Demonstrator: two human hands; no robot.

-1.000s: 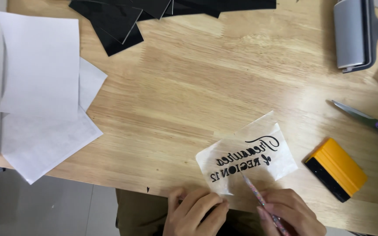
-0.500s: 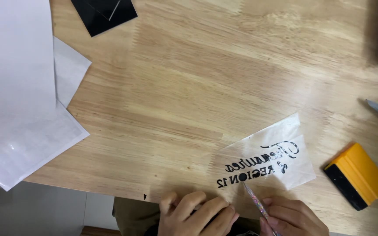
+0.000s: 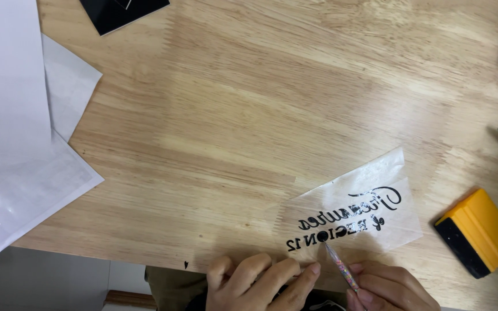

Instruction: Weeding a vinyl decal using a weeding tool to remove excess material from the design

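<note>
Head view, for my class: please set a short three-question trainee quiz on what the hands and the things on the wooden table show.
1. True or false: the right hand holds a thin weeding tool whose tip meets the black lettering on the clear film.
2. Which colour is the squeegee at the right? A) green B) orange with a black edge C) white
3. Fill in: the left hand rests at the table's near ____.

Key
1. True
2. B
3. edge
</note>
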